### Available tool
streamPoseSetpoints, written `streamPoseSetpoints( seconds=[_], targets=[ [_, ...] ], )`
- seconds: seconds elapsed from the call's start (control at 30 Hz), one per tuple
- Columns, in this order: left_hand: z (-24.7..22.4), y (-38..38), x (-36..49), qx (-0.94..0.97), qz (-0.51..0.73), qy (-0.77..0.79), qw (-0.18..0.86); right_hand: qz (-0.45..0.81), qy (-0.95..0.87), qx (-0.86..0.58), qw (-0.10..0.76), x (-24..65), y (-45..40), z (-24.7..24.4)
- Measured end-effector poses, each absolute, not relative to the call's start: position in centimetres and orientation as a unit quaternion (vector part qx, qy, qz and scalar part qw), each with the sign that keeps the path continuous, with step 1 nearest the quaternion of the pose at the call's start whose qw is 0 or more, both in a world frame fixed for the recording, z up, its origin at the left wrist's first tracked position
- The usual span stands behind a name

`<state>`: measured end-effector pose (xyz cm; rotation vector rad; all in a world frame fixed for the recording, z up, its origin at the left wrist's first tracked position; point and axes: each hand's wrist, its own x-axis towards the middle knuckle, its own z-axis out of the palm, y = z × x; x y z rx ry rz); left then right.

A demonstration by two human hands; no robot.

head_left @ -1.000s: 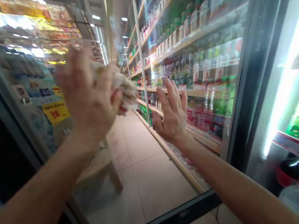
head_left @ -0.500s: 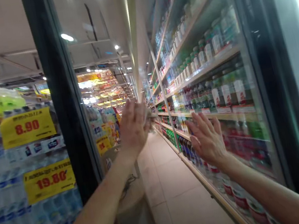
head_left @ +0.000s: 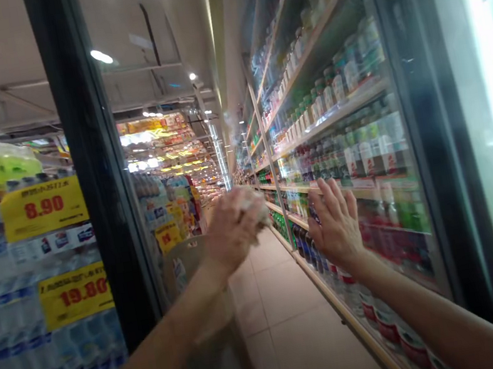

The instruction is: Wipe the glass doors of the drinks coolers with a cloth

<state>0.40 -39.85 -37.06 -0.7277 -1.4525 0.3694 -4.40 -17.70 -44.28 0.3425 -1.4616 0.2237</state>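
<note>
- My left hand point(head_left: 231, 232) is gripping a crumpled pale wad point(head_left: 253, 205). I'm getting too much blur to tell whether it is cloth or paper. The fingers are curling closed around it, and part of it is poking out past them, toward the right.
- My right hand point(head_left: 337, 226) is holding nothing. Its fingers point(head_left: 338, 200) are spreading wide and pointing up, and I can't tell whether the palm is touching the glass door point(head_left: 426, 267) of the drinks cooler or sitting just off it.
- The two hands are raised well apart, with the wad staying in the left one, in front of the cooler.
- Dark bottles point(head_left: 305, 244) are standing just left of my right hand behind the glass, and red-labelled bottles point(head_left: 389, 328) are lining up below it on a wood-edged shelf point(head_left: 347, 322).
- Green-capped bottles point(head_left: 364, 151) are filling the shelves above, running down the aisle.
- A black door frame point(head_left: 92, 173) is rising to the left of my left hand, and a beige plastic stool point(head_left: 200, 301) is standing beneath that hand.
- Further left, shrink-wrapped water bottles point(head_left: 33, 355) are stacking up under yellow price signs reading 8.90 point(head_left: 43, 209) and 19.80 point(head_left: 75, 296).
- Pale floor tiles point(head_left: 295, 354) are stretching away along the aisle.
</note>
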Motion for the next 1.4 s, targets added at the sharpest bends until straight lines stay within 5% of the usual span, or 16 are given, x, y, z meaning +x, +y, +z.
streamPoseSetpoints(
  seconds=[0.17,0.4,0.63,0.87,1.13,1.4],
  targets=[
    [-35.5,-47.0,2.4,-0.083,0.004,-0.644,0.761,0.114,-0.664,0.159,0.721,-4.2,-17.7,-44.3],
    [-44.3,-41.8,0.8,-0.312,0.173,-0.672,0.649,0.116,-0.661,0.152,0.725,-4.2,-17.9,-44.3],
    [-41.2,-47.3,1.8,-0.065,-0.018,-0.639,0.766,0.115,-0.666,0.151,0.722,-4.2,-17.9,-44.3],
    [-43.1,-37.6,-0.4,-0.268,0.108,-0.689,0.664,0.114,-0.664,0.150,0.724,-4.3,-17.9,-44.3],
    [-37.5,-46.7,1.0,-0.058,-0.031,-0.638,0.767,0.109,-0.673,0.149,0.717,-4.4,-17.8,-44.4],
    [-41.0,-34.7,-1.3,-0.302,0.091,-0.678,0.664,0.145,-0.627,0.208,0.737,-4.8,-17.0,-44.7]
  ],
)
